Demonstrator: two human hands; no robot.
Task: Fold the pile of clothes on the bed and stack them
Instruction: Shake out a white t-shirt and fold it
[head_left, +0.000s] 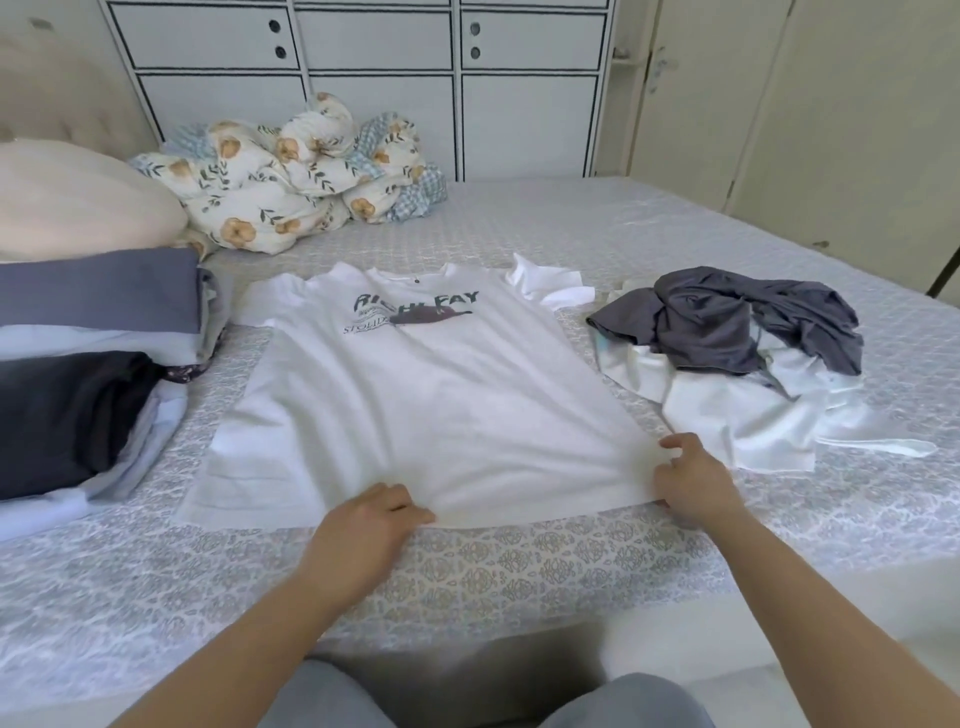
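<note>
White T-shirt (415, 405): lies spread flat, print side up, in the middle of the bed (571, 561), its hem toward the near edge and its collar toward the far edge; the dark lettering on the chest is partly covered by a dark smudge-like graphic and cannot be read in full.
Left hand (363, 525): pinches the hem near its middle; the fingertips are tucked under the cloth and hidden.
Right hand (693, 480): grips the hem's right corner with curled fingers; the cloth bunches under it.
Unfolded pile (737, 358): sits toward the right edge of the bed, just beside the shirt; a grey garment lies crumpled over white ones, and how many pieces it holds cannot be told.
Folded stack (88, 364): lies at the left edge, cut off by the frame; blue-grey, pale and dark layers show.
Floral quilt (291, 176): is bundled at the far edge, near the left corner.
Pillow (72, 197): cream, partly out of frame at the left.
Cabinet (374, 78): white panelled doors behind the bed, top cut off.
</note>
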